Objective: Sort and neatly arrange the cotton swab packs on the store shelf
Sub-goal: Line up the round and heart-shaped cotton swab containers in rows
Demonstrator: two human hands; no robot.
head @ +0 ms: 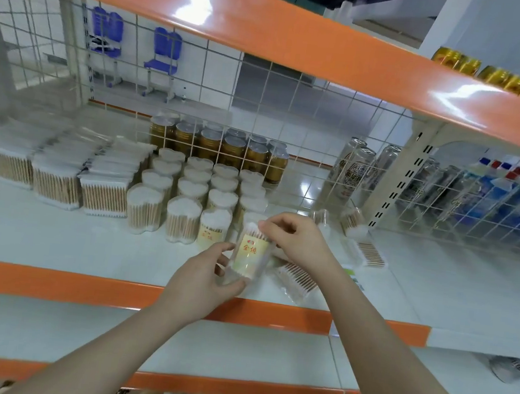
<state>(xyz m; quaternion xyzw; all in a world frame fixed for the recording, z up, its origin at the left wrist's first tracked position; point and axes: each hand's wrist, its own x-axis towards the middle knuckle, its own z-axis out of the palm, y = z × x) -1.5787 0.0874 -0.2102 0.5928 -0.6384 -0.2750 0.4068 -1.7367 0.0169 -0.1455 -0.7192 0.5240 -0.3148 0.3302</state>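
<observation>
Now tilted swab jar (250,254), top leaning left, left hand (207,280) below, right hand (293,238) atop

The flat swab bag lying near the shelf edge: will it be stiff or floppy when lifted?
The flat swab bag probably flexes a little: thin clear film, though the packed wooden sticks should stiffen it. It is likely light. The film may be slippery.

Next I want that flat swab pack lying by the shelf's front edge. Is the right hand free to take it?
Probably not yet: the right hand pinches the top of the labelled tub, which the left hand also holds. The flat pack lies uncovered just below it.
</observation>
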